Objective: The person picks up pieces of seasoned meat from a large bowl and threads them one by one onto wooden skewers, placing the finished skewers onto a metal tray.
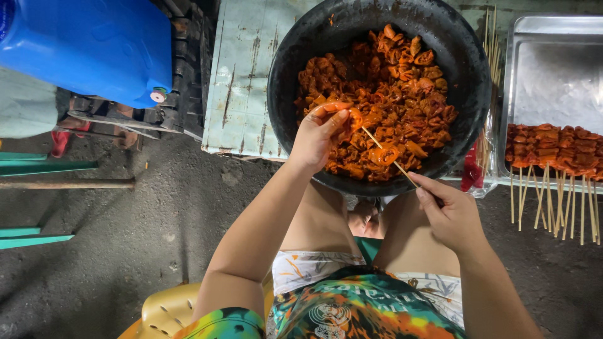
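In the head view, a black bowl (468, 75) heaped with orange-red meat pieces (402, 75) stands on a worn pale table (242, 75), its near rim overhanging the table's near edge above the person's knees. To the right, just beside the bowl, a metal tray (553, 69) holds finished skewers (553, 150) whose sticks jut past its near edge. Loose bamboo sticks (490, 44) lie between bowl and tray. Open dark ground spreads left, under a blue container (88, 47).

The left hand (317, 135) reaches over the bowl's near-left rim, fingers pinched on a meat piece (356, 117) at the skewer's far tip. The right hand (449, 213), nearer and outside the rim, grips the bamboo skewer (402, 169), which slants up-left with one piece threaded.
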